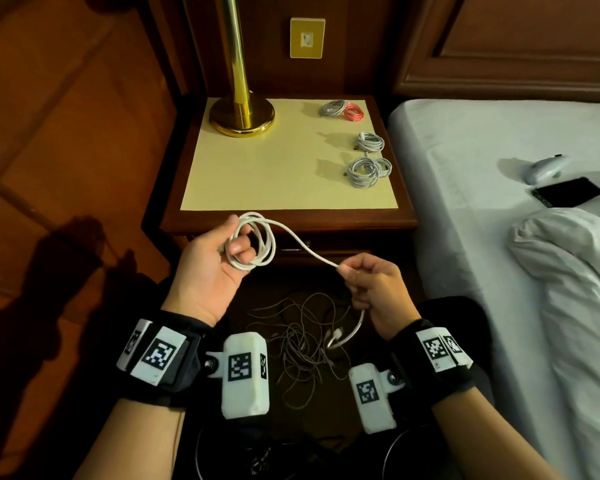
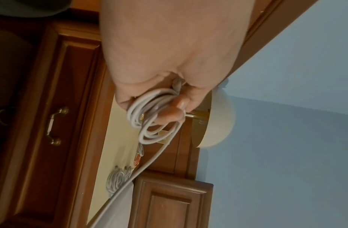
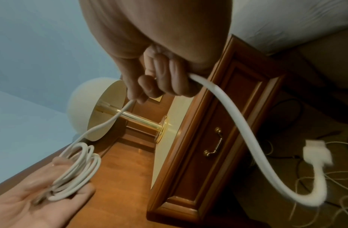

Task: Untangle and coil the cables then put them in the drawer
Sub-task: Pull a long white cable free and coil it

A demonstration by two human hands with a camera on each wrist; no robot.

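Both hands hover in front of the desk [image 1: 291, 216], sharing 1 white cable [image 1: 291, 237]. Its wound loops [image 1: 257, 240] sit around the fingers of the left hand [image 1: 212, 268], which curl through them. From there a loose stretch runs to the right hand [image 1: 374, 289], clenched around it, with the plug end [image 3: 317, 151] dangling below. On the floor beneath lies a tangle of thin cables [image 1: 302, 341]. Coiled cables [image 1: 368, 168] rest on the desk near its right edge.
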